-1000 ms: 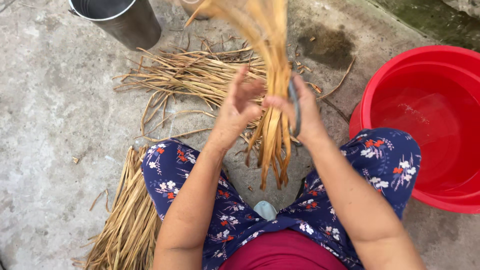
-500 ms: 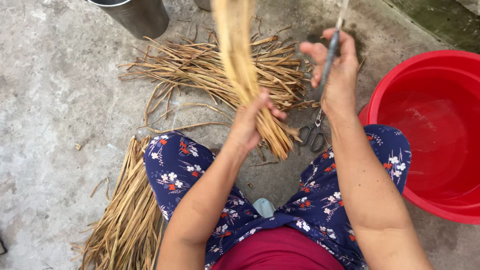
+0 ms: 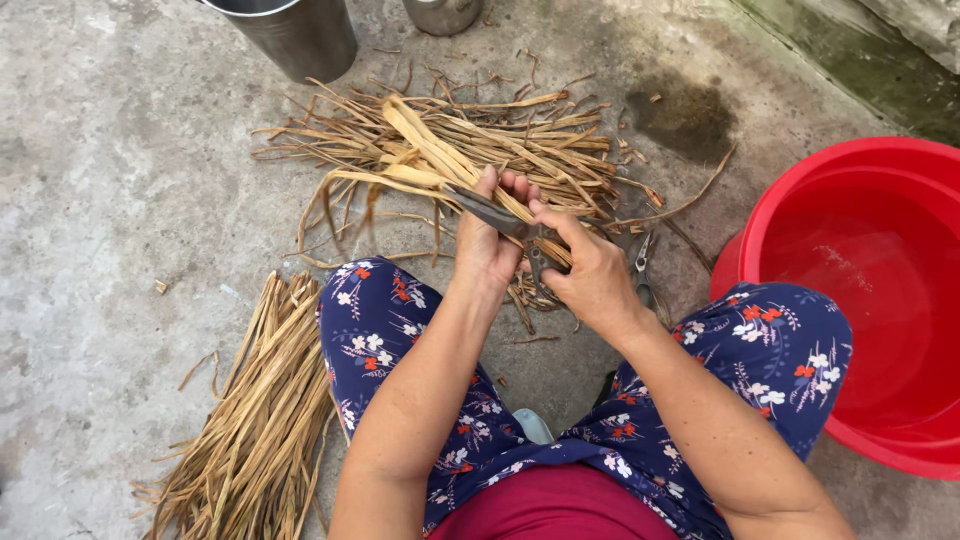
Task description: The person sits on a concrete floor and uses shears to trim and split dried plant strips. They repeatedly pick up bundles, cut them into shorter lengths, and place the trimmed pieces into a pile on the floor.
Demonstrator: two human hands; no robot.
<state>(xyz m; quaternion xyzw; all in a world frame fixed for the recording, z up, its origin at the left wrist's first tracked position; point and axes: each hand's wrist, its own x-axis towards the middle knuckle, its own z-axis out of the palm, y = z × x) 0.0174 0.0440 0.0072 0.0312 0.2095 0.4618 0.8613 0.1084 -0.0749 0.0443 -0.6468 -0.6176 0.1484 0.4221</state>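
With the left hand [image 3: 487,250] clamped on the dried strips [image 3: 420,165] above the concrete floor [image 3: 110,200] and the right hand [image 3: 592,275] closed round the scissors [image 3: 500,217], the blades so close could nick fingers.

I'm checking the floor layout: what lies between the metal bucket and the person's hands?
In the head view, a loose pile of dry straw strips lies between the metal bucket and the hands.

Red basin [image 3: 800,200] cut off right
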